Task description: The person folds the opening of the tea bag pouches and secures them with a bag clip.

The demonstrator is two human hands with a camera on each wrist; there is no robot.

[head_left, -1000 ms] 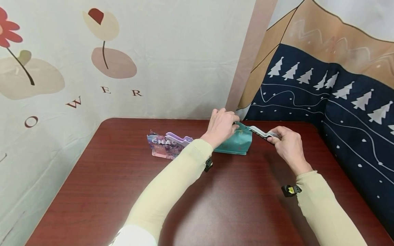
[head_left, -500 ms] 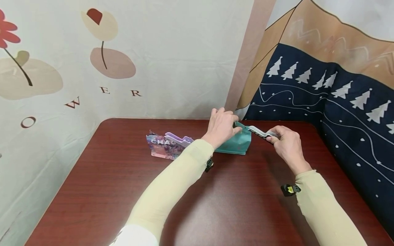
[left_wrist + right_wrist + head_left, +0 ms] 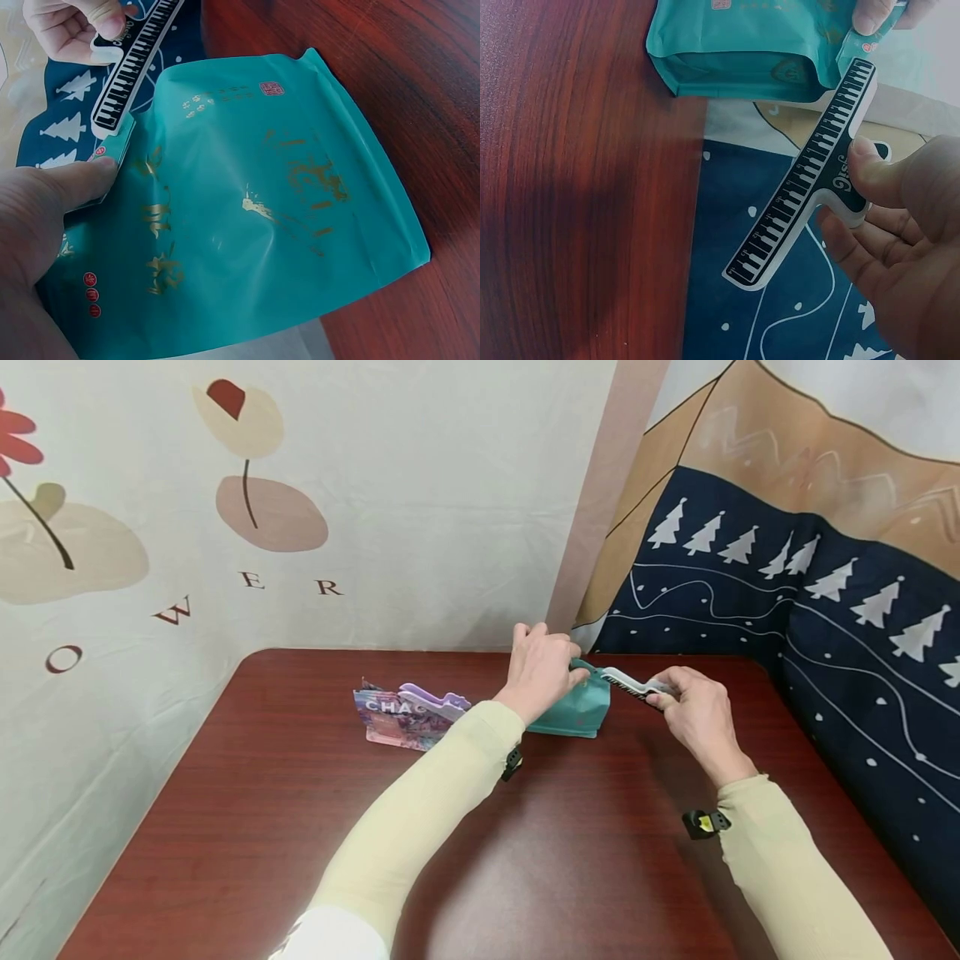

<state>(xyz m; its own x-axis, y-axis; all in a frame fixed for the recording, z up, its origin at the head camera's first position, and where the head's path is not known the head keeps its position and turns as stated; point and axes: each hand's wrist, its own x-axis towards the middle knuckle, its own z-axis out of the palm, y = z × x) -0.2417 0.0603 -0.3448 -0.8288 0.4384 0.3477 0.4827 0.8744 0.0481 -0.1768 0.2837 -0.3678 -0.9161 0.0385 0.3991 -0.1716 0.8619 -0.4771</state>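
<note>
My left hand pinches the folded-over top of a teal bag that stands at the back of the table. Its thumb presses on the fold in the left wrist view. The right hand holds a clip printed with piano keys, thumb and fingers on its grip tabs. One end of that long clip meets the corner of the folded bag top; the rest sticks out past the bag. Gold lettering shows on the bag's face in the left wrist view.
Left of the teal bag stands a pink and purple pouch with a lilac clip across its top, partly behind my left forearm. The dark red table meets patterned cloth walls at the back and right.
My left thumb has shifted slightly down along the bag's folded top. The right hand and clip keep nearly the same place at its corner; the whole view drifts slightly.
</note>
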